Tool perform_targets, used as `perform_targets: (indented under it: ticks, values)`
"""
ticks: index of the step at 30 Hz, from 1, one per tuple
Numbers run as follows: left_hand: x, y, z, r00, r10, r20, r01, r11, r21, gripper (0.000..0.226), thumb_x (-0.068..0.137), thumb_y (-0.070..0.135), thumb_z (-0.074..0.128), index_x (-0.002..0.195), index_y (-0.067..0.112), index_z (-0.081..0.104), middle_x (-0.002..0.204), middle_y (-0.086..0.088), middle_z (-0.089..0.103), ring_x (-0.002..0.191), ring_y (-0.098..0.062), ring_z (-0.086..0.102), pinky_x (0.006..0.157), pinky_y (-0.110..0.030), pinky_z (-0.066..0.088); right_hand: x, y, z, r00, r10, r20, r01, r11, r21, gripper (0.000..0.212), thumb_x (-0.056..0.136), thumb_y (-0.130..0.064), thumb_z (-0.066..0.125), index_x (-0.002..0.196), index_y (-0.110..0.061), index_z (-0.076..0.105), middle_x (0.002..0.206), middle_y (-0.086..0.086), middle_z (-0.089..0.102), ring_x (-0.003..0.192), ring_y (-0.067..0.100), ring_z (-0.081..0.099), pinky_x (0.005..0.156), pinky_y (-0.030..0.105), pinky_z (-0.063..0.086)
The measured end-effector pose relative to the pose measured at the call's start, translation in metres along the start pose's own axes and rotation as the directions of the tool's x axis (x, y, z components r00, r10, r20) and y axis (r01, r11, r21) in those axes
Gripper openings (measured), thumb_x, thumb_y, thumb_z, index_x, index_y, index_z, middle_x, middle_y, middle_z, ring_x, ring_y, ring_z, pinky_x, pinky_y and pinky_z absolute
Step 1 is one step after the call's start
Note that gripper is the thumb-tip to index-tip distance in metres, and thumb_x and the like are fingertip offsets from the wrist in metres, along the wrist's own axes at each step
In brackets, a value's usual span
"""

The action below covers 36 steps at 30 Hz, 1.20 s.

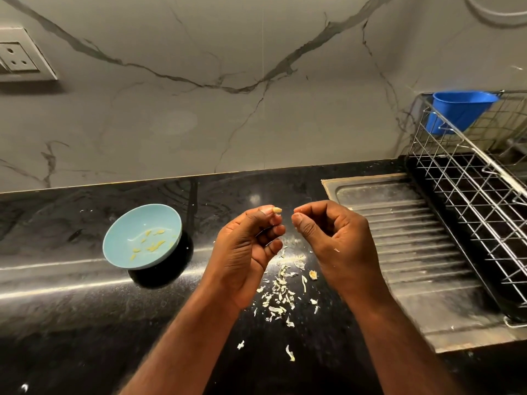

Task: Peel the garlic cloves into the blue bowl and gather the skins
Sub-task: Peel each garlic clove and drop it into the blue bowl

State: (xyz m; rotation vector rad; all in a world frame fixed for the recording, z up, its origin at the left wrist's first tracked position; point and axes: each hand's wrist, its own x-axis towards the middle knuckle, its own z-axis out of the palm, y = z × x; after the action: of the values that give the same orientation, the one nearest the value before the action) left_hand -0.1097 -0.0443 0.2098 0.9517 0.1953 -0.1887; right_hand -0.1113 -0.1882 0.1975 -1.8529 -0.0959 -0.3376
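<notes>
My left hand (pixel 248 246) pinches a small pale garlic clove (pixel 276 210) at its fingertips, above the black counter. My right hand (pixel 332 235) is just right of it, fingers curled, thumb and forefinger pressed together a short gap from the clove; whether they hold a bit of skin I cannot tell. The light blue bowl (pixel 119 246) stands to the left of my hands with several peeled cloves (pixel 154 245) inside. A scatter of white garlic skins (pixel 281 297) lies on the counter below and between my hands. One unpeeled clove (pixel 313 274) lies beside my right wrist.
A steel sink drainboard (pixel 399 252) lies at the right. Beyond it stands a wire dish rack (pixel 467 189) with a dark blue plastic cup (pixel 462 109) hung on it. A marble-patterned wall (pixel 199 109) backs the counter, with a socket (pixel 20 57) at left.
</notes>
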Motion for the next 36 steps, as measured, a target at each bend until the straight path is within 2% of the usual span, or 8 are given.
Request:
perform_targets:
  ticks: [5,10,13,18,23,25,31,36]
  values:
    - [0.001,-0.002,0.000,1.000,0.001,0.000,-0.001,1.000,0.008,0.017,0.075,0.021,0.065,0.088,0.014,0.073,0.081,-0.003,0.068,0.071,-0.011,0.064,0.061,-0.020,0.051,0.000,-0.002,0.002,0.999,-0.036,0.024,0.036,0.999,-0.003,0.005,0.089,-0.026,0.070,0.094,-0.024,0.072,0.086,-0.012,0.073,0.086,0.004,0.070,0.077,0.021,0.057]
    - [0.001,-0.006,-0.001,0.998,0.060,0.025,-0.061,0.997,0.057,0.021,0.078,0.021,0.066,0.095,0.010,0.070,0.086,-0.007,0.069,0.078,-0.016,0.063,0.066,-0.025,0.050,0.000,-0.005,0.007,0.996,0.029,0.090,-0.046,0.979,0.199,0.016,0.085,-0.029,0.068,0.096,-0.018,0.073,0.089,-0.005,0.076,0.086,0.013,0.074,0.081,0.035,0.061]
    - [-0.001,-0.009,-0.002,0.987,0.156,0.044,-0.162,0.971,0.177,0.018,0.077,0.022,0.067,0.089,0.009,0.071,0.081,-0.008,0.070,0.076,-0.019,0.063,0.062,-0.024,0.052,0.000,-0.004,0.007,0.996,0.044,0.082,-0.063,0.968,0.244,0.019,0.085,-0.032,0.067,0.097,-0.018,0.073,0.090,-0.004,0.076,0.088,0.015,0.073,0.080,0.031,0.060]
    - [0.000,-0.011,-0.006,0.915,0.393,0.094,-0.386,0.779,0.495,0.014,0.083,0.024,0.067,0.088,0.013,0.073,0.078,-0.004,0.074,0.072,-0.016,0.069,0.062,-0.025,0.055,0.000,-0.005,0.008,0.994,0.014,0.104,-0.040,0.969,0.246,0.011,0.088,-0.025,0.066,0.096,-0.022,0.072,0.089,-0.007,0.075,0.083,0.010,0.073,0.073,0.021,0.058]
    - [-0.002,-0.009,-0.007,0.829,0.517,0.212,-0.528,0.598,0.603,0.011,0.083,0.027,0.067,0.089,0.019,0.071,0.079,0.003,0.074,0.067,-0.009,0.070,0.060,-0.018,0.055,0.000,-0.007,0.005,0.993,0.012,0.120,-0.044,0.961,0.272,0.009,0.090,-0.013,0.067,0.094,-0.020,0.072,0.085,-0.005,0.075,0.079,0.012,0.073,0.069,0.020,0.057]
    - [-0.004,-0.007,-0.008,0.806,0.530,0.264,-0.563,0.549,0.618,0.013,0.084,0.028,0.067,0.092,0.018,0.071,0.077,0.004,0.073,0.069,-0.007,0.071,0.061,-0.016,0.054,0.000,-0.008,0.003,0.991,0.025,0.131,-0.066,0.948,0.312,0.006,0.087,-0.018,0.068,0.092,-0.018,0.072,0.082,-0.001,0.075,0.077,0.016,0.073,0.068,0.023,0.057]
    - [-0.004,0.002,-0.009,0.832,0.443,0.335,-0.547,0.550,0.631,0.009,0.085,0.030,0.064,0.092,0.027,0.068,0.082,0.012,0.073,0.070,-0.009,0.070,0.061,-0.018,0.055,0.000,-0.008,-0.001,0.988,0.059,0.142,-0.106,0.931,0.349,0.018,0.082,-0.026,0.068,0.090,-0.010,0.071,0.077,0.004,0.075,0.073,0.019,0.073,0.062,0.024,0.055]
    - [-0.001,0.008,-0.012,0.811,0.449,0.374,-0.563,0.432,0.704,0.008,0.088,0.024,0.066,0.092,0.018,0.070,0.074,-0.001,0.071,0.064,-0.017,0.068,0.057,-0.033,0.058,0.000,-0.008,-0.001,0.988,0.043,0.146,-0.079,0.965,0.250,0.021,0.085,-0.028,0.069,0.092,-0.008,0.073,0.077,0.003,0.074,0.072,0.017,0.073,0.062,0.024,0.056]
